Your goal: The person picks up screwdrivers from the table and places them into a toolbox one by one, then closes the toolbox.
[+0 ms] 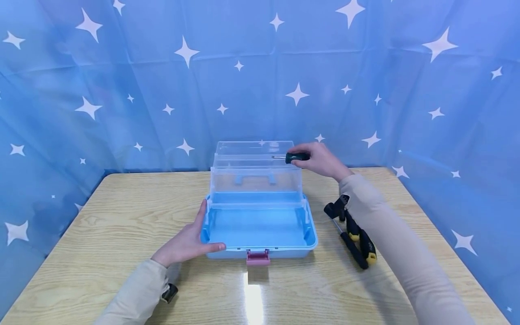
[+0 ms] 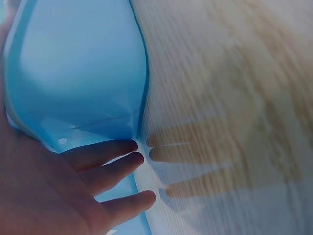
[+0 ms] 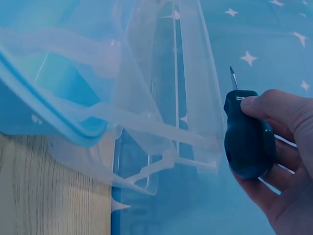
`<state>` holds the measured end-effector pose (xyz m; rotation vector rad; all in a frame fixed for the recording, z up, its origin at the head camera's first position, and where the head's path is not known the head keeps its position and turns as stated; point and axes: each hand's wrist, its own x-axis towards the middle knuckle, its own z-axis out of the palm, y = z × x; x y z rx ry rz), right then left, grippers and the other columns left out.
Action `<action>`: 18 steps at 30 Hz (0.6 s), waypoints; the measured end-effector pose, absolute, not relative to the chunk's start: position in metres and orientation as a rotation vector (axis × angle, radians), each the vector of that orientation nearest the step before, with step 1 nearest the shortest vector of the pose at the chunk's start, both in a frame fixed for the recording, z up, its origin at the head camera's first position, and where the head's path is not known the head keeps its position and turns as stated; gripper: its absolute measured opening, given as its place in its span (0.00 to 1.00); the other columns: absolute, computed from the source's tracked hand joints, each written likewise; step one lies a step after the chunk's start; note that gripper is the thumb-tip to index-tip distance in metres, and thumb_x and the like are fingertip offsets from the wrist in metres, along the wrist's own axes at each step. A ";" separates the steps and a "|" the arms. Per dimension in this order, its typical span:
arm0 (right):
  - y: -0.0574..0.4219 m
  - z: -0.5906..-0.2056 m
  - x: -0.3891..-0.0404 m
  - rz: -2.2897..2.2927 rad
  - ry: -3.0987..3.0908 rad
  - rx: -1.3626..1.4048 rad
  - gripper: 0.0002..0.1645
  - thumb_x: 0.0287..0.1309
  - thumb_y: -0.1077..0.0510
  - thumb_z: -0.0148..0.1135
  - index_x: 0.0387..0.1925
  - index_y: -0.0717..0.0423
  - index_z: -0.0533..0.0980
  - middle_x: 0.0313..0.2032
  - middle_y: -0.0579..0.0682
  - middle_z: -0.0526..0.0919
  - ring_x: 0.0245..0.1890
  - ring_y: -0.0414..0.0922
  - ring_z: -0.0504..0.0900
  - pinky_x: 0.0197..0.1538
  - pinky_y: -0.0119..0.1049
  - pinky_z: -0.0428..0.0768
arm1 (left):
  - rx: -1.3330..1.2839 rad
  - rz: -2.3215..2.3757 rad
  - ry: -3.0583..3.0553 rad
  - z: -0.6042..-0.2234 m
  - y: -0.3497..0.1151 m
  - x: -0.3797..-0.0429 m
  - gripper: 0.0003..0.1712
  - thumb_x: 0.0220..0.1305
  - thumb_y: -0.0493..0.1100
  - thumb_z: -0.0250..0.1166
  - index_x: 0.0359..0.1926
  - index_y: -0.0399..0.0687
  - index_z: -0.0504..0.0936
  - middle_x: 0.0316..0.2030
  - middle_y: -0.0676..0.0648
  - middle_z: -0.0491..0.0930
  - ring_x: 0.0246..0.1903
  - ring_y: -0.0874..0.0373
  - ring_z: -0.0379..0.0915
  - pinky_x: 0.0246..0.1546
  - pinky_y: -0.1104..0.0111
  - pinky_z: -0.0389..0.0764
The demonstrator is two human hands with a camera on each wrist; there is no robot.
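Note:
A light-blue toolbox (image 1: 264, 225) with a pink latch (image 1: 257, 257) stands raised open on the table, its clear trays (image 1: 227, 180) spread up and back. My left hand (image 1: 191, 243) rests along the box's left wall, thumb on the front rim. In the left wrist view, that hand's fingers (image 2: 110, 169) lie straight against the blue wall. A stubby screwdriver (image 3: 249, 137) with a dark handle and short metal shaft is gripped by my right hand (image 1: 321, 159). It hangs over the upper right of the clear trays, shaft pointing left in the head view.
Right of the box lie several black and black-and-yellow hand tools (image 1: 367, 246), among them a long-shafted screwdriver (image 1: 353, 250), partly under my right forearm. Wood-grain table (image 1: 122, 216) surrounds the box. A blue star-patterned curtain (image 1: 252, 90) hangs behind and at both sides.

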<state>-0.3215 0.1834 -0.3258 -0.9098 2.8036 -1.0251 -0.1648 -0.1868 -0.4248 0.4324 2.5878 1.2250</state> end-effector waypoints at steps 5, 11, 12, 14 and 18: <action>0.175 -0.326 -0.323 -1.039 2.765 -0.918 0.22 0.63 0.60 0.62 0.58 0.62 0.76 0.51 0.59 0.80 0.42 0.50 0.80 0.45 0.46 0.78 | 0.424 1.234 2.586 -0.426 -0.187 -0.164 0.72 0.52 0.60 0.73 0.75 0.48 0.26 0.67 0.25 0.57 0.61 0.33 0.62 0.58 0.44 0.67; 0.164 -0.328 -0.326 -1.103 2.714 -0.916 0.23 0.63 0.61 0.62 0.58 0.63 0.75 0.51 0.59 0.80 0.43 0.50 0.81 0.47 0.47 0.78 | 0.403 1.170 2.606 -0.426 -0.186 -0.163 0.73 0.51 0.62 0.72 0.75 0.51 0.24 0.66 0.23 0.56 0.61 0.31 0.63 0.58 0.44 0.67; 0.163 -0.329 -0.326 -1.121 2.700 -0.914 0.22 0.63 0.61 0.63 0.58 0.63 0.76 0.51 0.59 0.80 0.44 0.50 0.81 0.48 0.47 0.78 | 0.399 1.150 2.614 -0.426 -0.186 -0.163 0.73 0.51 0.63 0.72 0.75 0.51 0.24 0.65 0.23 0.56 0.60 0.31 0.63 0.58 0.44 0.67; 0.160 -0.331 -0.328 -1.167 2.662 -0.903 0.22 0.63 0.61 0.63 0.58 0.63 0.76 0.51 0.59 0.80 0.45 0.50 0.81 0.48 0.47 0.78 | 0.396 1.133 2.618 -0.426 -0.186 -0.163 0.73 0.52 0.63 0.71 0.75 0.51 0.24 0.65 0.22 0.55 0.60 0.31 0.63 0.58 0.44 0.67; 0.156 -0.334 -0.331 -1.236 2.596 -0.849 0.23 0.63 0.62 0.62 0.59 0.63 0.74 0.54 0.60 0.79 0.47 0.52 0.81 0.50 0.47 0.78 | 0.398 1.148 2.611 -0.425 -0.187 -0.164 0.73 0.52 0.63 0.72 0.75 0.51 0.24 0.66 0.22 0.55 0.61 0.30 0.61 0.58 0.44 0.66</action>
